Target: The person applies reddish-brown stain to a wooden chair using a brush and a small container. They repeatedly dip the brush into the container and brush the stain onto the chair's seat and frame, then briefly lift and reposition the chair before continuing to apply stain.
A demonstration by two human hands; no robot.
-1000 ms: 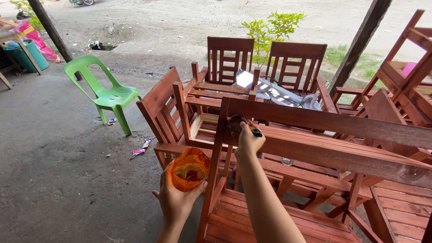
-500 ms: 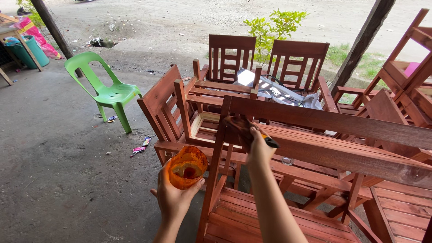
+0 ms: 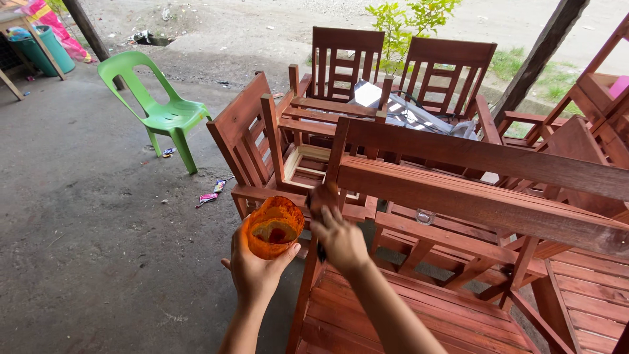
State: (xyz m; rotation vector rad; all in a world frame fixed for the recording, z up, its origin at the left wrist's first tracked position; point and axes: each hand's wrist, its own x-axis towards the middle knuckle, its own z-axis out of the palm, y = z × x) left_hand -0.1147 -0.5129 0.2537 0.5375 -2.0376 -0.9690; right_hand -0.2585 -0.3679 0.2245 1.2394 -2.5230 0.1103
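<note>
Left hand cupping orange plastic cup, reddish stain inside. Right hand gripping dark-handled brush just beside cup rim, against red-brown wooden bench upright. Green plastic chair well apart, back left on concrete.

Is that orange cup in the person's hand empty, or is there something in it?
Not empty. The orange cup in the left hand stands upright, its mouth open, with a low pool of dark reddish liquid at the bottom.
</note>
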